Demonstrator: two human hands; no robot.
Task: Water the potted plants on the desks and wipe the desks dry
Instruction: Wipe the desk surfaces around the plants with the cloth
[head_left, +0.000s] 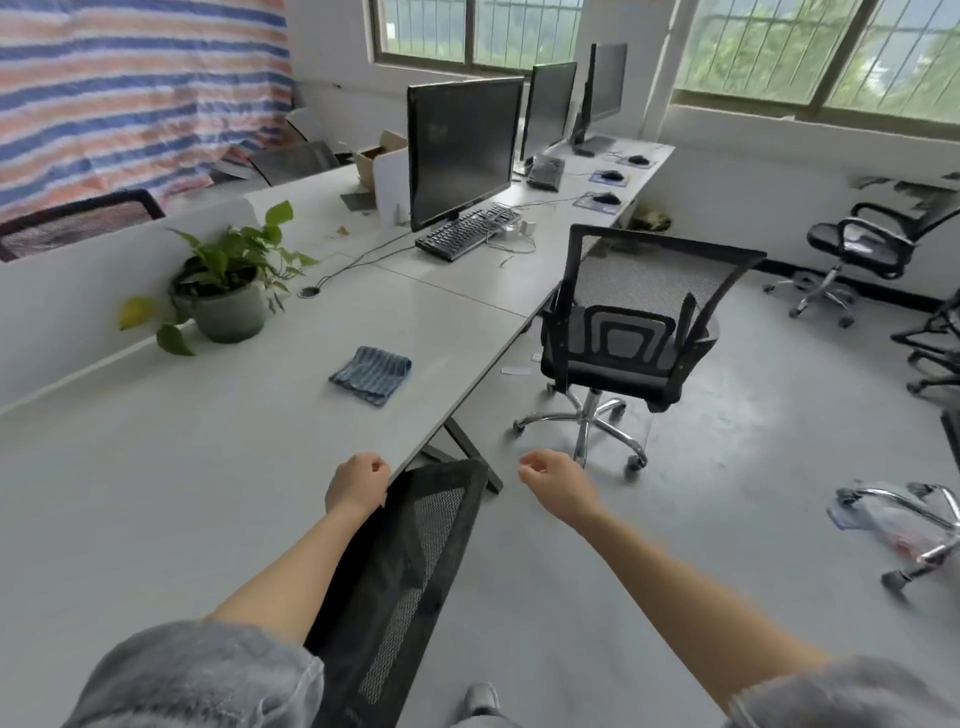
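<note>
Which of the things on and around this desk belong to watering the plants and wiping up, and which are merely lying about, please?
For the job:
potted plant
blue striped cloth
desk

Just lying about:
nearest monitor
keyboard
cardboard box
mesh chair

No watering can is in view.

The left hand (357, 486) hangs over the desk (156, 493) edge, just beside the top of a mesh chair (410, 561), fingers loosely curled and holding nothing. The right hand (550, 480) is out over the floor, likewise curled and holding nothing. A folded blue striped cloth (371, 375) lies flat on the desk, well apart from both hands. Beyond it, a potted plant (223, 291) stands upright by the partition. Farther along stand 3 dark monitors (462, 150) and a keyboard (467, 231). A 2nd chair (623, 332) faces the desk.
</note>
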